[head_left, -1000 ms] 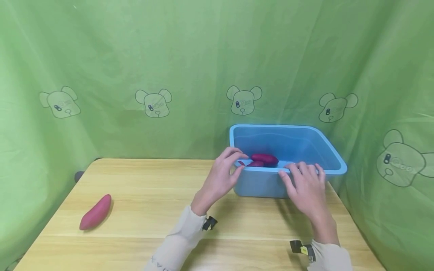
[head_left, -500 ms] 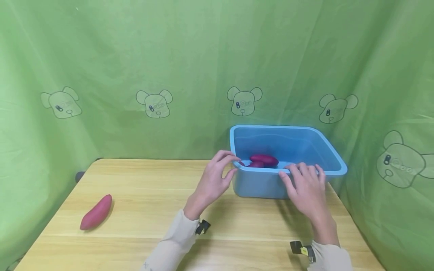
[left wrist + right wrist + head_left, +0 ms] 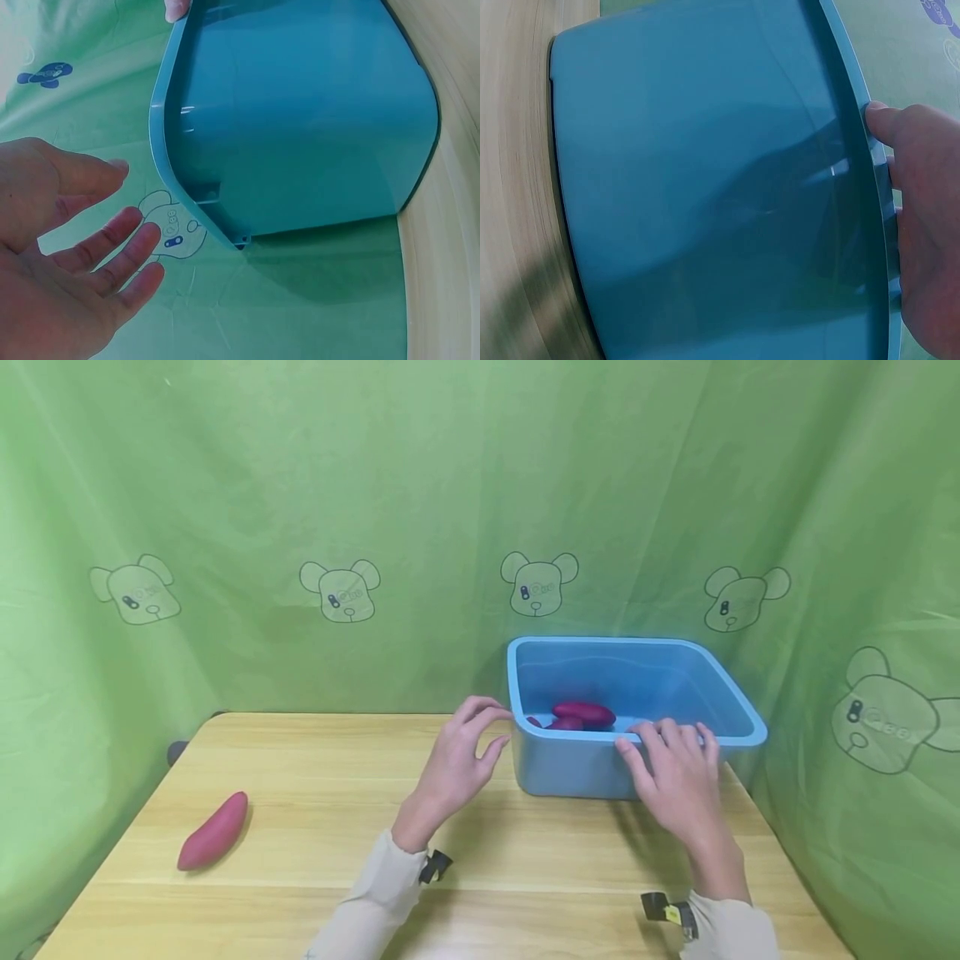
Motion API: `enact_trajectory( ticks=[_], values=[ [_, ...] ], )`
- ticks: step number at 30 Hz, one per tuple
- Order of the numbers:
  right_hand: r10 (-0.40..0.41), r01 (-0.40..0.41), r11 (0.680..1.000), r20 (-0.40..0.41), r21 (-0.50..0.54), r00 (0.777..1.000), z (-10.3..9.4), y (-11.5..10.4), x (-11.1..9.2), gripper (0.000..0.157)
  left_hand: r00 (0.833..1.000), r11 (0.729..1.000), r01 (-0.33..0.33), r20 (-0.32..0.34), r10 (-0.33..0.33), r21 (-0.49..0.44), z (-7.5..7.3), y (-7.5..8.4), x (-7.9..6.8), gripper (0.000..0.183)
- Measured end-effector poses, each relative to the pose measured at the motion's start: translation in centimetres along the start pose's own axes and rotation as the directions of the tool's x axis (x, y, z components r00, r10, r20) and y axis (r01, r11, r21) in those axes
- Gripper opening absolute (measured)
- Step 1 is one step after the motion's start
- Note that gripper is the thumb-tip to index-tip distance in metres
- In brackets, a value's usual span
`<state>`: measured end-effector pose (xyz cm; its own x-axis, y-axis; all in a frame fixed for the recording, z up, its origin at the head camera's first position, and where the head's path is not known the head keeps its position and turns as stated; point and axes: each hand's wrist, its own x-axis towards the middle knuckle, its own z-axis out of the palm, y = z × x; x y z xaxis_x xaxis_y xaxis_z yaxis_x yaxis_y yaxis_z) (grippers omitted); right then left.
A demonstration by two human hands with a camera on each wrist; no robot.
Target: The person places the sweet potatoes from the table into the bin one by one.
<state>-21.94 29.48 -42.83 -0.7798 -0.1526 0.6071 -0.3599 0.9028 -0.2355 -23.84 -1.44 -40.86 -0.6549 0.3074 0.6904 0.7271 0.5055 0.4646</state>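
Observation:
A blue plastic bin [image 3: 581, 764] stands at the table's back right. Inside lie a purple-red sweet potato [image 3: 592, 713] and, partly hidden by the near rim, at least one more [image 3: 566, 724]. My right hand [image 3: 681, 781] holds the bin's near rim, fingers over the edge and thumb on the outer side; the right wrist view shows the thumb [image 3: 885, 124] at the rim. Just left of the bin's near left corner is my left hand [image 3: 453, 764], holding nothing, fingers loosely bent and apart from the thumb. Another sweet potato [image 3: 213, 832] lies on the table's left side.
The wooden table [image 3: 337, 777] runs from the bin to the left, with its back edge close to a green curtain [image 3: 420, 485] printed with bear heads. Curtain also hangs at both sides. The bin sits near the table's right edge.
My left hand has let go of the bin's left corner and moved left and slightly toward me. The right hand, the bin and the sweet potatoes have stayed in place.

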Motion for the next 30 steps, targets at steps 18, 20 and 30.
enact_trajectory(
  ticks=[18, 20, 30],
  values=[
    [0.001, -0.001, 1.0, 0.002, 0.003, 1.0, 0.1, 0.1, 0.0, 0.032, 0.999, 0.997, 0.051, 0.003, -0.051, 0.05, -1.2, -1.1, -1.1, 0.032],
    [0.004, -0.004, 1.0, 0.007, 0.003, 1.0, 0.0, 0.1, -0.1, 0.032, 0.999, 0.997, 0.051, -0.001, -0.051, 0.052, -1.3, -1.2, -1.2, 0.032],
    [0.003, -0.003, 1.0, 0.01, 0.002, 1.0, 0.1, 0.2, -0.1, 0.035, 0.996, 0.993, 0.091, 0.01, -0.092, 0.074, -1.9, -1.9, -2.1, 0.034]
  ],
)
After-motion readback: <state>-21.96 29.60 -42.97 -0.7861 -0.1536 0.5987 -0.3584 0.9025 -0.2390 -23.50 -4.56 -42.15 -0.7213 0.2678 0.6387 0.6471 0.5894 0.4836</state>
